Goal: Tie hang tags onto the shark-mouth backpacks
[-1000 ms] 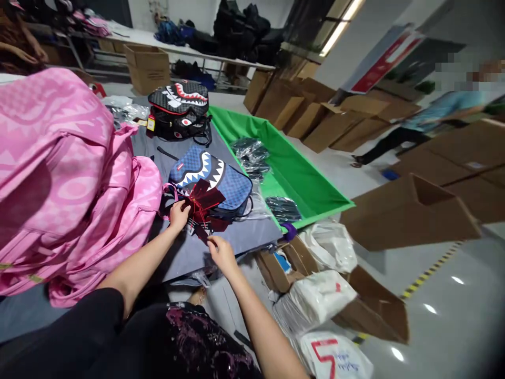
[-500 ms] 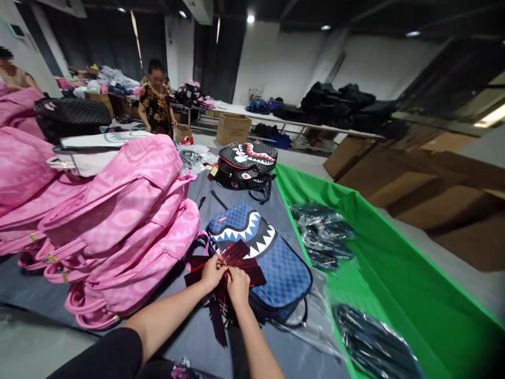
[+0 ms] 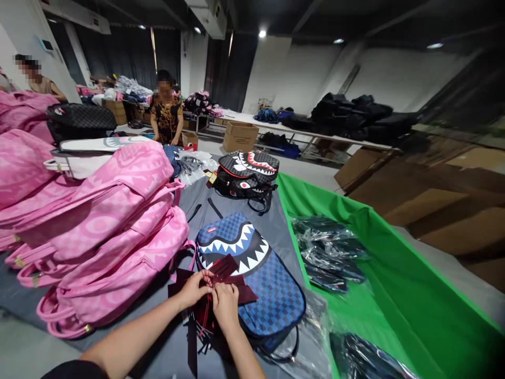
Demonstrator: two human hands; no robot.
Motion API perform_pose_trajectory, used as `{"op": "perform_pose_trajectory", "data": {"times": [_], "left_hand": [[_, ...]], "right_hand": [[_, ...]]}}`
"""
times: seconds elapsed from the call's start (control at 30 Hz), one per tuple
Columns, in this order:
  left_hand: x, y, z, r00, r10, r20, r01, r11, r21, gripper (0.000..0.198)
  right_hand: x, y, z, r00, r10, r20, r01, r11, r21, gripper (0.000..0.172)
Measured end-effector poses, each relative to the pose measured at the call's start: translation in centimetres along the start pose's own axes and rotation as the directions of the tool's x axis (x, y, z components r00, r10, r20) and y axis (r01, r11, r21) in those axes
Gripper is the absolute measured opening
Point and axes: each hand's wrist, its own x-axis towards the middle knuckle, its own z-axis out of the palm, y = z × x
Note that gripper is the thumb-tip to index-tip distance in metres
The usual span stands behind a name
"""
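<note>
My left hand (image 3: 194, 289) has its fingers pinched on thin red cord at the middle of a fanned bunch of dark red hang tags (image 3: 246, 292). Close beside it, my right hand (image 3: 226, 306) is closed at the same bunch, thumb and fingertips together; exactly what it grips is partly hidden. Loose red strings (image 3: 203, 322) dangle below the fingers. Under and beyond the tags lies a blue checkered backpack (image 3: 274, 302) with a shark-mouth print, face up. Clear plastic (image 3: 315, 321) shows along its right side.
Pink backpacks (image 3: 114, 210) are piled on the left. A black shark-mouth backpack (image 3: 248, 171) sits farther up the grey table. To the right, a green-lined bin (image 3: 394, 300) holds plastic-wrapped packs (image 3: 329, 247). A co-worker (image 3: 168, 113) stands at the back near a cardboard box (image 3: 240, 136).
The view has shifted slightly. Both hands and the tags appear a little lower and farther left, and more red string hangs into sight below the fingers. The hands stay at the bunch.
</note>
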Motion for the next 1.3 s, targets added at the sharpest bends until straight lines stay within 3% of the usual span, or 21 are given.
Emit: {"op": "perform_pose_trajectory", "data": {"times": [0.1, 0.27, 0.5, 0.63, 0.7, 0.8, 0.87, 0.9, 1.0, 1.1, 1.2, 1.3], "left_hand": [[-1.0, 1.9, -0.9, 0.998, -0.054, -0.043, 0.053, 0.999, -0.008, 0.025], [-2.3, 3.3, -2.2, 0.964, -0.148, -0.220, 0.150, 0.989, -0.007, 0.040], [-3.5, 3.2, -2.7, 0.917, -0.143, -0.373, 0.151, 0.988, -0.008, 0.042], [-3.2, 4.5, -5.1, 0.893, -0.124, -0.433, 0.153, 0.988, 0.033, 0.030], [-3.1, 5.6, -6.6, 0.905, -0.104, -0.413, 0.150, 0.986, 0.080, 0.027], [-3.6, 7.1, -8.7, 0.930, 0.009, -0.367, 0.068, 0.978, 0.197, 0.028], [-4.2, 7.2, -9.7, 0.945, 0.042, -0.323, 0.040, 0.969, 0.244, 0.029], [-4.4, 6.9, -9.9, 0.958, 0.024, -0.286, 0.053, 0.965, 0.258, 0.028], [-4.3, 4.8, -10.0, 0.988, -0.049, -0.146, 0.106, 0.902, 0.418, 0.025], [-3.2, 2.1, -9.1, 0.980, -0.102, -0.173, 0.188, 0.766, 0.615, 0.020], [-1.6, 0.2, -8.2, 0.947, -0.125, -0.294, 0.293, 0.710, 0.640, 0.021], [-0.3, -0.9, -8.0, 0.933, -0.134, -0.335, 0.326, 0.711, 0.623, 0.024]], "right_hand": [[-0.5, -1.7, -3.3, 0.989, 0.008, 0.150, 0.007, 0.995, -0.101, 0.030], [-1.4, -2.7, -8.0, 0.945, 0.100, 0.311, -0.074, 0.993, -0.092, 0.027], [-4.3, -5.4, -10.2, 0.881, 0.145, 0.450, -0.146, 0.989, -0.033, 0.022], [-8.5, -6.1, -10.8, 0.813, 0.246, 0.527, -0.273, 0.961, -0.027, 0.020], [-10.7, -6.6, -10.8, 0.809, 0.279, 0.518, -0.318, 0.948, -0.014, 0.023], [-13.4, -7.6, -10.3, 0.866, 0.280, 0.414, -0.388, 0.899, 0.205, 0.022], [-14.8, -7.7, -9.1, 0.891, 0.331, 0.311, -0.442, 0.791, 0.424, 0.021], [-15.4, -7.5, -8.3, 0.880, 0.389, 0.273, -0.475, 0.719, 0.507, 0.020], [-16.2, -6.2, -5.3, 0.755, 0.609, 0.243, -0.572, 0.431, 0.697, 0.015], [-15.8, -4.9, -2.5, 0.649, 0.699, 0.299, -0.585, 0.207, 0.784, 0.018], [-14.8, -3.9, -0.5, 0.609, 0.740, 0.285, -0.567, 0.154, 0.809, 0.023], [-14.2, -3.3, 0.8, 0.570, 0.777, 0.266, -0.543, 0.113, 0.832, 0.028]]}}
